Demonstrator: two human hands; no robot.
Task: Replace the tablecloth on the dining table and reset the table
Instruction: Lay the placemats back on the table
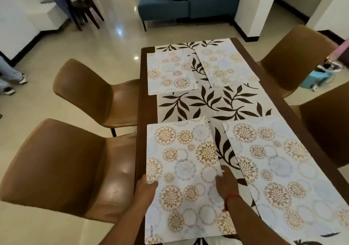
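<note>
A white tablecloth (207,101) with dark leaf prints runs down the dark wooden dining table (147,101). Several white placemats with gold and grey flower circles lie on it. The near left placemat (181,161) is between my hands. My left hand (145,188) grips its left edge, thumb on top. My right hand (225,182), with a red thread at the wrist, holds its right edge. A second near placemat (279,169) lies to the right. Two more sit at the far end, one on the left (170,71) and one on the right (224,63).
Two brown chairs stand on the left of the table, one near (62,161) and one far (90,92). Two more brown chairs (294,56) stand on the right. A blue sofa (179,7) is beyond the table. Someone's legs (9,78) show at the far left.
</note>
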